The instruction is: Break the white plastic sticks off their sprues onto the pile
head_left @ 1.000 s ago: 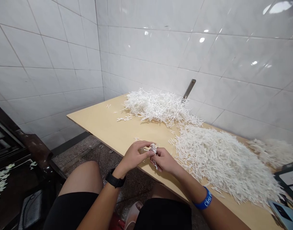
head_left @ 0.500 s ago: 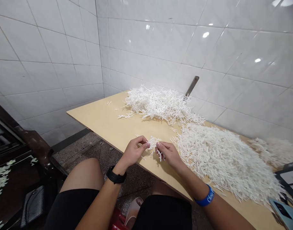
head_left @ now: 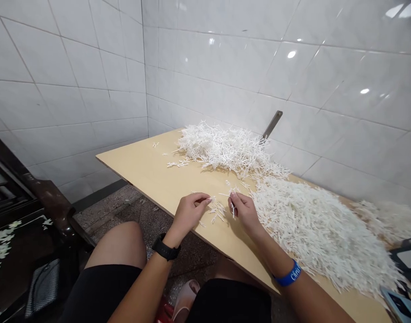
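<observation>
Over the front edge of the tan board (head_left: 134,161), my left hand (head_left: 192,211) pinches a small white piece (head_left: 212,198) between thumb and fingertips. My right hand (head_left: 244,211), a little apart from it, is closed on a branched white plastic sprig (head_left: 233,207) with thin prongs sticking out. Several small white cut-looking pieces (head_left: 217,211) lie on the board between the hands. Behind them is a tangled heap of branched white sprigs (head_left: 222,146). Right of my right hand spreads a large pile of small white pieces (head_left: 316,229).
A flat metal bar (head_left: 271,124) leans behind the heap at the tiled wall (head_left: 218,67). A light-blue phone-like object (head_left: 398,305) and a dark-framed box (head_left: 408,258) sit at the right. On the left stands a dark wooden chair (head_left: 54,202).
My hands have drawn apart; the right has moved right and slightly up with its sprig. Loose pieces on the board now show between them. The view has shifted slightly.
</observation>
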Demonstrator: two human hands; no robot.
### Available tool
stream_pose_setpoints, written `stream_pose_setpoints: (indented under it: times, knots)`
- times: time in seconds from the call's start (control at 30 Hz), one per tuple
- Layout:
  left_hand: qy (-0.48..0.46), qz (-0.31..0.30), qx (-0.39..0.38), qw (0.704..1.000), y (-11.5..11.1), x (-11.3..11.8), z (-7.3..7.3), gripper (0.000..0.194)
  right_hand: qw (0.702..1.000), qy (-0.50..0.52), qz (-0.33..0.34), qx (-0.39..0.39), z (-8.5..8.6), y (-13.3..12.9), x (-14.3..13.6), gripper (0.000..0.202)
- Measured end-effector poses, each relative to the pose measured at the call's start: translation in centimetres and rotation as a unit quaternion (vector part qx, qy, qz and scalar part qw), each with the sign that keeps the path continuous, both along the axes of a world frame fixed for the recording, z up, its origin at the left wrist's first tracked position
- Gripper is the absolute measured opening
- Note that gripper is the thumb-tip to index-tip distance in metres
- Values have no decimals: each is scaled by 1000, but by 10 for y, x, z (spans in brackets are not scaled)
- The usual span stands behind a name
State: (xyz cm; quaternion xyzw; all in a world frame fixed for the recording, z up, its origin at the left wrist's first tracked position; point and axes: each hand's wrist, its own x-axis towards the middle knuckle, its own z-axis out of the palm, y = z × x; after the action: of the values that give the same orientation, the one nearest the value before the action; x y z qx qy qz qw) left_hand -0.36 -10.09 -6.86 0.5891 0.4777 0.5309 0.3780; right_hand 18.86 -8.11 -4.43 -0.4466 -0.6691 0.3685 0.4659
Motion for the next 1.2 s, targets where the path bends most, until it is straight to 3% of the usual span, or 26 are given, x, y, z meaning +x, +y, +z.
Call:
stream_pose_setpoints:
  times: [0.13, 0.33, 0.47, 0.57, 0.8, 0.93, 1.1, 1.2]
  knots:
    - [-2, 31, -19, 999, 1, 4, -2, 20, 999, -18, 20, -23, -1, -10, -9, 57]
    - [95, 34, 58, 993, -1, 4, 0, 14, 999, -31, 25, -25, 3, -14, -9, 58]
    - [126, 32, 80, 988, -5, 4, 4, 21, 999, -27, 27, -32, 3, -15, -9, 57]
    - [110, 23, 71, 991, -8, 3, 9, 27, 997, -32, 63, -44, 3, -17, -9, 56]
    - [-24, -80, 24, 996, -7, -5, 9, 35, 992, -76, 101, -29, 5, -22, -15, 55]
    - [-20, -72, 35, 997, -6, -7, 8, 24, 985, -81, 147, -42, 7, -22, -12, 55]
    - [46, -136, 78, 987, -10, -1, 14, 22, 1000, -2, 3, 22, 2, -20, -11, 51]
    - [52, -162, 96, 981, -11, 1, 14, 22, 998, 10, -39, 41, 0, -16, -11, 50]
